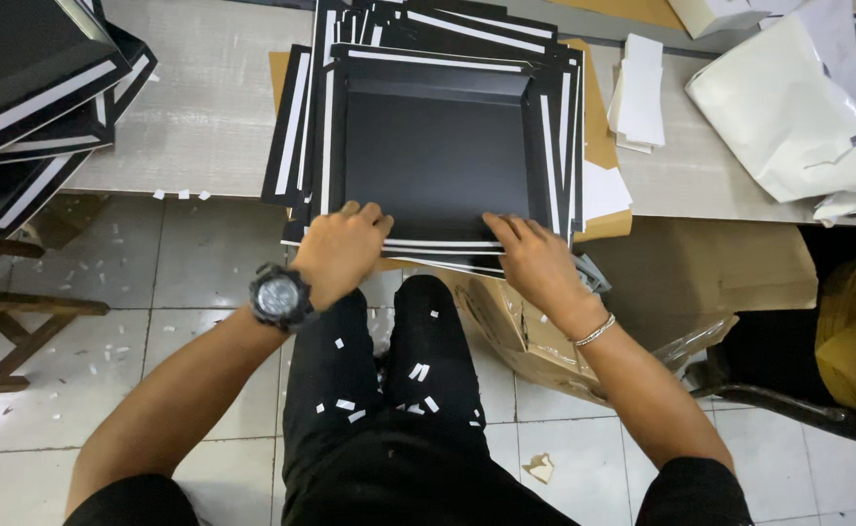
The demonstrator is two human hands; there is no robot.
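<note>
Both hands [340,248] [535,258] on black box blank [435,161]

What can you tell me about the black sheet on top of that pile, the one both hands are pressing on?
The top black sheet looks like matte cardboard, squarish, with white strips along its side edges and raised folded flaps at the far and right sides. It lies flat on a stack of like sheets at the table's near edge. The left hand and right hand press its near edge.
</note>
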